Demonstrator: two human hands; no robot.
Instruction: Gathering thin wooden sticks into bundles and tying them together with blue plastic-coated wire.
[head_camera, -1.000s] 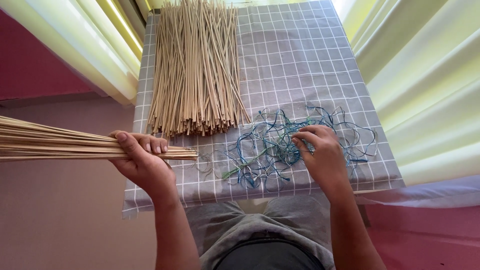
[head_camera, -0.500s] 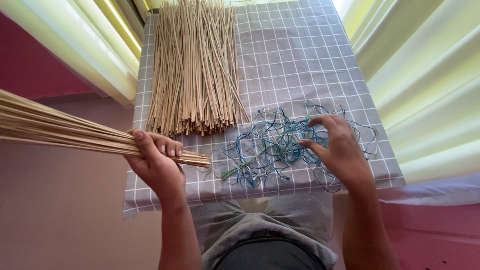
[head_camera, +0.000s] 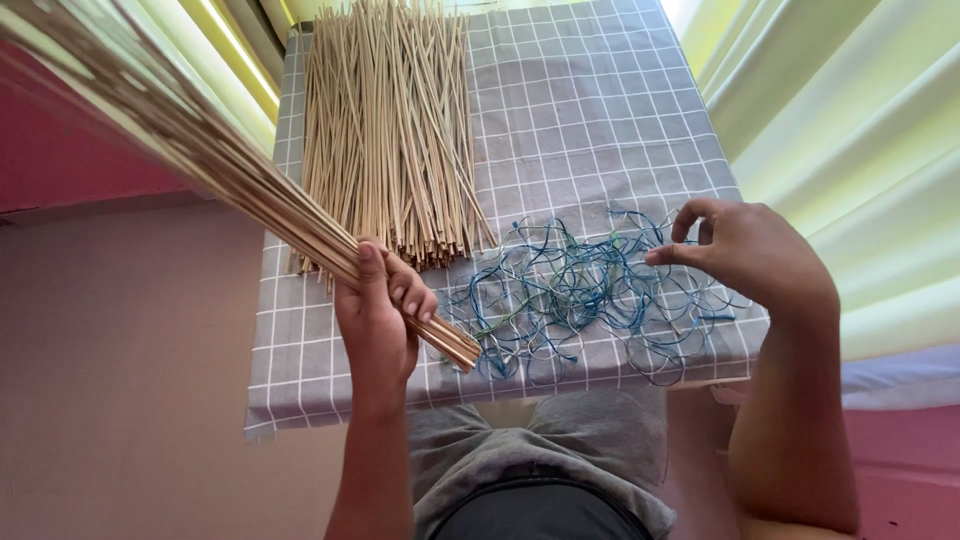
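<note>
Left hand (head_camera: 385, 310) gripped stick bundle (head_camera: 250, 185), untied; right hand (head_camera: 745, 250) pinched above tangled blue strings (head_camera: 570, 290), holding apparently nothing; loose stick pile (head_camera: 385, 130) remained on bench (head_camera: 600, 110).

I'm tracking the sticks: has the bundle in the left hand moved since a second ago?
Yes. The bundle in the left hand swung from level to slanting up-left, its cut end nearer the blue threads.

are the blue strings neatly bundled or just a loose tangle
A loose tangle: the blue and green strings lie spread in overlapping loops on the checked cloth, untied, beneath the right hand.
</note>
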